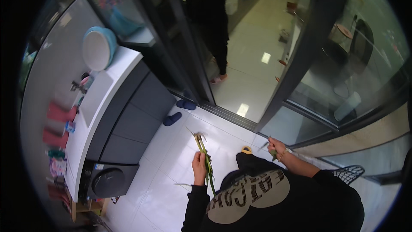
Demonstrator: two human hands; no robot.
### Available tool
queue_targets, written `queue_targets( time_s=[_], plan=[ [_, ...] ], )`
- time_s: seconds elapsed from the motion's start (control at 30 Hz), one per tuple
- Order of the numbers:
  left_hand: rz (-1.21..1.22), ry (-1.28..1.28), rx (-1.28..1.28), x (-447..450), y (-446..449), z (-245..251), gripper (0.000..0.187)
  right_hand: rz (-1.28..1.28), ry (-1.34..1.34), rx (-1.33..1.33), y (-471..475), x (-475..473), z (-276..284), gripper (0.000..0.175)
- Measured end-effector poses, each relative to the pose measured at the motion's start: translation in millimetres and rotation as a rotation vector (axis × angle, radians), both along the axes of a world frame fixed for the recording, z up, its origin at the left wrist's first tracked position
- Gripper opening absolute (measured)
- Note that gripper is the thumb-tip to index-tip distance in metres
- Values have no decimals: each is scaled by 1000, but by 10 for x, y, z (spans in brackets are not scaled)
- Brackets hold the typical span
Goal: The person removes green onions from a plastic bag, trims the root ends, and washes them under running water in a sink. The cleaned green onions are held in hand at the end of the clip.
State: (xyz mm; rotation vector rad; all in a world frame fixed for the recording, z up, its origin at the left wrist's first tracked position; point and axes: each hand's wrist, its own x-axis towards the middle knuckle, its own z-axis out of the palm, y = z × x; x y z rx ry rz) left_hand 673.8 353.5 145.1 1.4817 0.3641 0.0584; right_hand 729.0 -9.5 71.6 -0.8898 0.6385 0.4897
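Note:
My left hand (199,167) is closed around a few long green plant stalks (208,164) with pale, stringy roots at their upper end. Their lower ends reach down in front of my dark sweatshirt (309,196). Apart from it, to the right, my right hand (276,148) is closed around a small green leafy piece (273,154). A thin greyish tip juts out left of those fingers; whether it is leaf or blade I cannot tell.
Two dark blue slippers (173,119) lie on the tiled floor (154,180) by a sliding-door track (230,116). Beyond it stands a person in dark clothes (207,13). At left, a white counter (96,103) with a sink and blue basin (99,48) tops a front-loading washer (109,180).

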Motion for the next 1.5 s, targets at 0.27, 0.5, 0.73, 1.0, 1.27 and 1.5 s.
queue_targets(
  time_s=[0.27,0.5,0.73,1.0,1.27,1.5],
  plan=[
    [-228,-51,-1,1824,-570,292,24,-23,-166,410,370,1059,839,19],
    [-297,-42,-118,3066,-911,291,19,-223,-131,392,632,2038,943,18],
    [-571,-19,-126,4402,-1029,73,20,-506,-203,394,429,3026,509,18],
    [-645,-66,-167,5855,-1519,169,21,-736,-219,451,173,3731,604,15],
    [-681,-105,-291,7448,-2564,141,23,-890,-260,334,-347,4149,1084,21],
    [-706,-176,-224,8453,-3337,438,20,-928,-271,306,-1051,5461,1403,22]
  ],
)
